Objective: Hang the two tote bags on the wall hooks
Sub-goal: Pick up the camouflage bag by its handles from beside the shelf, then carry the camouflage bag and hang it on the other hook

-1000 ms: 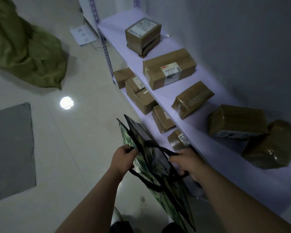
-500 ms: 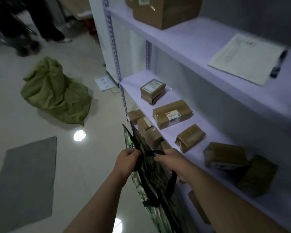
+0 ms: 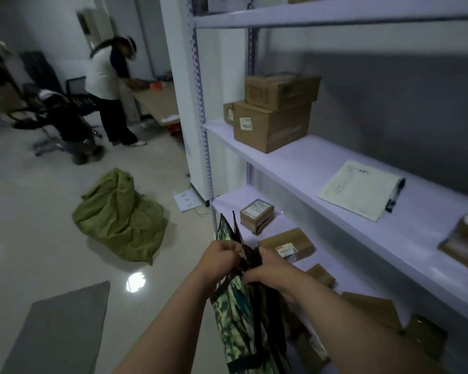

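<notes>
From the head camera I see both bare hands meeting low in the frame, at about 6 o'clock, over a green-patterned tote bag (image 3: 235, 314) that hangs edge-on between the forearms. The left hand (image 3: 219, 261) has its grip closed on the bag's upper edge, fingers curled around the fabric. The right hand (image 3: 268, 271) is clamped on the black handle straps (image 3: 250, 259), which bunch up between the two hands. The bag's top corner pokes up past the knuckles toward 12 o'clock; its body drops out of the bottom of the frame. I can make out only this one bag, and dark layers beside it are too dim to separate.

At 3 o'clock stands a pale lilac shelving unit (image 3: 322, 168). Its middle shelf carries stacked cardboard boxes (image 3: 270, 122) at about 1 o'clock and, further right, a sheet of paper (image 3: 357, 190) with a dark pen (image 3: 396, 195) lying just beside its right edge. The lower shelf, just beside the hands, holds several small brown parcels (image 3: 287, 244).

On the glossy floor at 10 o'clock lies a crumpled olive green sack (image 3: 119, 220); a grey mat (image 3: 60, 330) sits at 8 o'clock. Well apart, at 11 o'clock, another person (image 3: 108, 90) in a white top bends over a wooden table (image 3: 160, 103), with a dark office chair (image 3: 52, 109) near them.
</notes>
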